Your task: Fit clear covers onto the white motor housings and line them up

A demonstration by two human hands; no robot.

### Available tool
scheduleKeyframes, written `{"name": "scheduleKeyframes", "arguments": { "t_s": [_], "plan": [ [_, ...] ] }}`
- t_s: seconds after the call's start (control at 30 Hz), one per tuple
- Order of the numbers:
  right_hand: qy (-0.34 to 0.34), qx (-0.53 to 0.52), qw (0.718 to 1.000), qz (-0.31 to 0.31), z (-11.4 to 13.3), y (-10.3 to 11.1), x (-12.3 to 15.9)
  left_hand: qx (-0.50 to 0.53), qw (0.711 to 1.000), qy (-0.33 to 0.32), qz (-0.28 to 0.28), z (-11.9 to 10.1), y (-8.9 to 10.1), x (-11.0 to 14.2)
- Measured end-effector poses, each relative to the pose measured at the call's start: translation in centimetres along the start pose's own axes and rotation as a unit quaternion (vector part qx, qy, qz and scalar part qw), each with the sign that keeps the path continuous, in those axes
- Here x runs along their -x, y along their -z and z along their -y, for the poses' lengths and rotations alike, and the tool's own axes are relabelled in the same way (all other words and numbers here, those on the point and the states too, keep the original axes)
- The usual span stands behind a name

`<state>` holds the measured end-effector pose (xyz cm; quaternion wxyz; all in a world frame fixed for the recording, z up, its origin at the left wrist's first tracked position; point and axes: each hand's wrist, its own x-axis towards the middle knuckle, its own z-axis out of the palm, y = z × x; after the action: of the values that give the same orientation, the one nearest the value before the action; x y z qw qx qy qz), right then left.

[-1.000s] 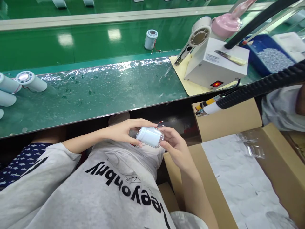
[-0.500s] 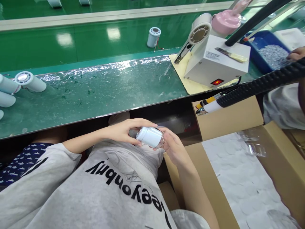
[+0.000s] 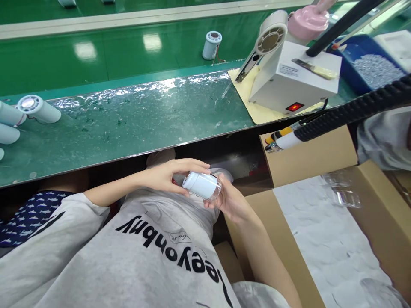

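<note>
Over my lap, below the bench edge, both hands hold a small white cylinder (image 3: pixel 201 185) lying on its side. A clear plastic cover wraps its right end. My left hand (image 3: pixel 168 174) curls over it from the left, fingers resting on its top. My right hand (image 3: pixel 229 199) cups the covered end from the right, thumb against the plastic. A grey printed shirt (image 3: pixel 154 252) lies under the hands.
The green bench (image 3: pixel 135 115) carries white cylinders at the left (image 3: pixel 38 109) and one upright cylinder behind (image 3: pixel 212 45). A white machine with a red switch (image 3: pixel 295 81) and a blue bin (image 3: pixel 369 64) stand right. A black hose (image 3: pixel 346 115) crosses above an open cardboard box (image 3: pixel 327 239). Another person's sleeve (image 3: pixel 385 137) shows at right.
The red wires seen above the cylinder are now out of sight. My right hand has shifted round to cup the covered end. The other person's hand at the blue bin is gone.
</note>
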<state>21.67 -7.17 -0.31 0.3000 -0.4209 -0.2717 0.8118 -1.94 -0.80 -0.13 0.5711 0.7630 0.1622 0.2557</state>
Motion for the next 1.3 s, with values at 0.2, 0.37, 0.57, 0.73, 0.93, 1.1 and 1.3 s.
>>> {"name": "scheduleKeyframes", "arguments": {
  "t_s": [0.2,0.37,0.57,0.73,0.93,1.1,1.3],
  "plan": [
    [0.021,-0.013,1.000,-0.013,0.0,-0.5,0.5,0.010,1.000,0.018,-0.007,-0.2,-0.2,0.1],
    [0.043,-0.001,0.998,-0.036,-1.1,-0.4,0.4,-0.037,0.999,-0.039,-0.010,-0.8,-0.3,0.0],
    [0.159,0.117,0.979,-0.050,-1.8,0.3,0.8,-0.008,0.997,0.058,-0.051,-2.1,-0.9,0.1],
    [0.388,0.354,0.847,-0.080,-1.3,0.8,2.0,0.009,0.996,0.068,-0.055,-2.3,-1.1,0.3],
    [0.455,0.408,0.789,-0.060,-1.2,0.4,2.9,-0.050,0.997,-0.023,-0.046,-2.1,-1.1,0.4],
    [0.484,0.403,0.773,-0.074,-1.2,-0.2,3.3,-0.065,0.995,-0.072,-0.034,-2.2,-0.8,0.3],
    [0.492,0.406,0.762,-0.109,-1.2,0.1,3.6,-0.066,0.995,-0.062,-0.053,-1.8,-0.5,0.5]
  ]
}}
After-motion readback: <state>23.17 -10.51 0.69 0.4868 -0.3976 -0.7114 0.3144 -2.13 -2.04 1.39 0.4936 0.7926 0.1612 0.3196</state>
